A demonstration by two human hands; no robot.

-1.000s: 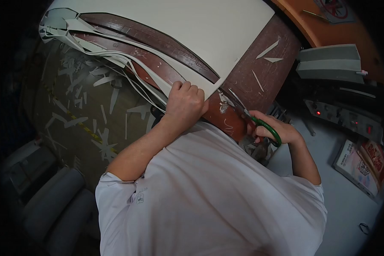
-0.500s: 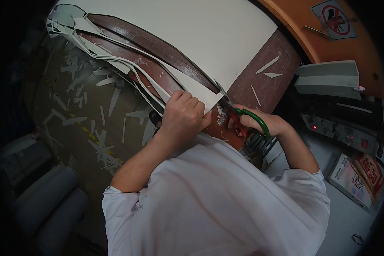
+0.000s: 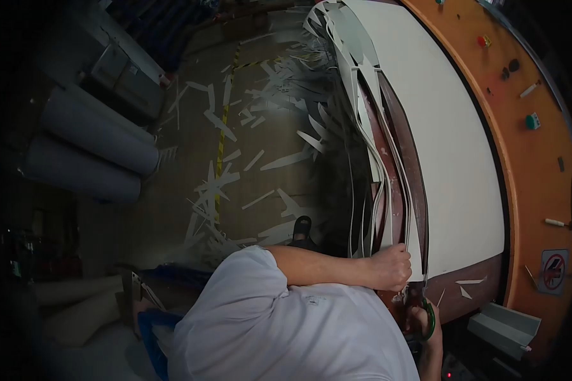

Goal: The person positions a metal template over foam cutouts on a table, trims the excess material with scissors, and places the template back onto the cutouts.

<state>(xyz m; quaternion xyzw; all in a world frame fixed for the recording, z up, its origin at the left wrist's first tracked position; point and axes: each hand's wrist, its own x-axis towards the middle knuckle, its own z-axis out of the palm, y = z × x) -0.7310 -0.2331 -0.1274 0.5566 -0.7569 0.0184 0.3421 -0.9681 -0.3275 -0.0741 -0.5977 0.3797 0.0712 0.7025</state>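
Observation:
My left hand (image 3: pixel 391 268) is closed around the ends of long white strips (image 3: pixel 380 206) of sheet material, which run away from me along the table's left edge. Just to its right, my right hand (image 3: pixel 421 320) grips scissors with a green handle (image 3: pixel 431 319). Their blades point away from me, close to the near end of the strips, and are partly hard to make out. A wide white sheet (image 3: pixel 454 152) lies flat beside the strips. Between them shows the brown table surface (image 3: pixel 408 133).
White offcuts (image 3: pixel 222 184) litter the floor at left, around a yellow-black tape line (image 3: pixel 220 159). Grey rolls (image 3: pixel 95 152) stand farther left. An orange panel (image 3: pixel 521 209) borders the table at right, with a grey metal piece (image 3: pixel 505 330) near its lower end.
The head view has swung left, so more floor shows and the table appears farther right. Both hands keep their holds on the strips and the scissors.

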